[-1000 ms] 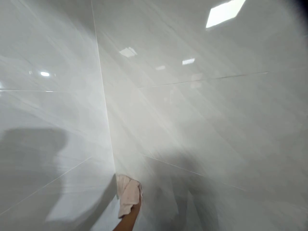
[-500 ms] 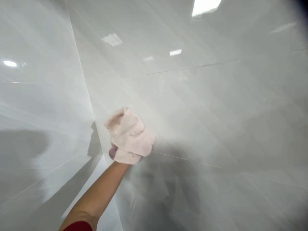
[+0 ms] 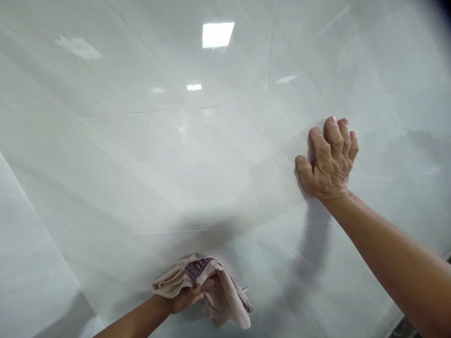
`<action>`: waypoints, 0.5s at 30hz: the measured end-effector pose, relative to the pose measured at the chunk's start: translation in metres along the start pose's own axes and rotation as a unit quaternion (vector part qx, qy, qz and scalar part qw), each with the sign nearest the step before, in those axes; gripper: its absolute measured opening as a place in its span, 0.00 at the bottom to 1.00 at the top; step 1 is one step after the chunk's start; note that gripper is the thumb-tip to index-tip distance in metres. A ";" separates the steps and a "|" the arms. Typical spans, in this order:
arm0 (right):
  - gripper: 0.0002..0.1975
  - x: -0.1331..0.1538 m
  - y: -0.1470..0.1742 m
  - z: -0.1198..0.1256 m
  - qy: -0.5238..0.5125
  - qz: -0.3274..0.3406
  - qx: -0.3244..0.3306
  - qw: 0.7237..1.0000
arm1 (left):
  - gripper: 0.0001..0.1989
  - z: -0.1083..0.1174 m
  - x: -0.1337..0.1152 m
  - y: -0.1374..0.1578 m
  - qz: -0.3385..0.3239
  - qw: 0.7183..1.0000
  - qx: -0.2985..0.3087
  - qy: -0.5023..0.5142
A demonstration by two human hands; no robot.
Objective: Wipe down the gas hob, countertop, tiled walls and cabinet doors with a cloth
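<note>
My left hand (image 3: pixel 188 298) is closed around a folded pale pink cloth (image 3: pixel 230 293) low in the view. A purple patch shows on the cloth's top, and one end droops to the right. Most of the fingers are covered by the fabric. Higher up on the right, my right hand (image 3: pixel 329 162) lies against the glossy tiled wall (image 3: pixel 197 164) with its fingers spread and slightly bent. Nothing is in it.
Thin joint lines cross the pale grey wall, and ceiling lights (image 3: pixel 217 35) reflect in it. At the left, a second wall (image 3: pixel 21 263) meets it in a corner. A dark, speckled surface (image 3: pixel 405 328) shows at the lower right edge.
My left hand has come down with the cloth, which now hangs more loosely. My right hand has come into view on the wall. The view has swung right, away from the corner.
</note>
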State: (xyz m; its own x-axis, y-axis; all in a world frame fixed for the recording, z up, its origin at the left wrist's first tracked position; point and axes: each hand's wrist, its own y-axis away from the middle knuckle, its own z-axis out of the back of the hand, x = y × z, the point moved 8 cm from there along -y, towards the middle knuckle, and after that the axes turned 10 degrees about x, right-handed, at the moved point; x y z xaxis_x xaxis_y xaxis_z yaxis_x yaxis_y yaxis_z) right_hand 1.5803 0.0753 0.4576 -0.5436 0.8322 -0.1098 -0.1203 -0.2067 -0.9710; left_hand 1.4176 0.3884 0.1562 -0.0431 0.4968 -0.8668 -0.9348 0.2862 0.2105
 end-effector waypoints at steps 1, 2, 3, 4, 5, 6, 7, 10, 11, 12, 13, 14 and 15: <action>0.32 -0.001 0.000 -0.001 0.000 -0.006 0.007 1.000 | 0.27 0.012 -0.017 0.000 -0.011 0.997 -0.035 -0.066; 0.33 -0.002 -0.001 -0.001 -0.002 -0.012 0.015 1.000 | 0.27 0.026 -0.039 0.001 -0.024 0.989 -0.068 -0.131; 0.33 -0.004 -0.001 -0.002 -0.006 -0.019 0.024 1.000 | 0.26 0.041 -0.064 0.002 -0.038 0.978 -0.095 -0.181; 0.33 -0.006 -0.002 -0.003 -0.015 -0.026 0.030 0.999 | 0.27 0.057 -0.093 0.004 -0.055 0.965 -0.120 -0.226; 0.33 -0.007 -0.002 -0.003 -0.028 -0.032 0.032 0.999 | 0.27 0.075 -0.126 0.007 -0.076 0.947 -0.150 -0.273; 0.33 -0.008 -0.002 -0.003 -0.042 -0.035 0.032 0.998 | 0.29 0.093 -0.163 0.013 -0.102 0.914 -0.195 -0.341; 0.33 -0.008 -0.003 -0.002 -0.056 -0.035 0.029 0.997 | 0.32 0.110 -0.204 0.021 -0.129 0.862 -0.256 -0.418; 0.33 -0.008 -0.003 -0.002 -0.074 -0.036 0.024 0.996 | 0.41 0.146 -0.312 0.053 -0.178 0.662 -0.465 -0.560; 0.33 -0.007 -0.003 -0.002 -0.070 -0.034 0.023 0.997 | 0.43 0.153 -0.336 0.060 -0.180 0.625 -0.516 -0.557; 0.33 -0.006 -0.003 -0.002 -0.065 -0.032 0.021 0.997 | 0.44 0.157 -0.354 0.063 -0.175 0.603 -0.551 -0.550; 0.32 -0.005 -0.003 -0.002 -0.060 -0.028 0.017 0.998 | 0.44 0.158 -0.365 0.062 -0.172 0.592 -0.574 -0.539; 0.31 -0.005 -0.003 -0.001 -0.055 -0.024 0.011 0.998 | 0.44 0.155 -0.370 0.056 -0.171 0.590 -0.583 -0.532; 0.30 -0.004 -0.003 0.000 -0.052 -0.019 0.003 0.998 | 0.44 0.149 -0.370 0.048 -0.172 0.593 -0.582 -0.529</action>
State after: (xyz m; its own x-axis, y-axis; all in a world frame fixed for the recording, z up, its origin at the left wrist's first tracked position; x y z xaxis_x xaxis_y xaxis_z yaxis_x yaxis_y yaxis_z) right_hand 1.5830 0.0729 0.4613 -0.6210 0.7822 -0.0499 -0.1469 -0.1788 -0.9729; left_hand 1.4407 0.3404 0.5540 -0.1102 0.9852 0.1316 -0.4601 0.0668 -0.8854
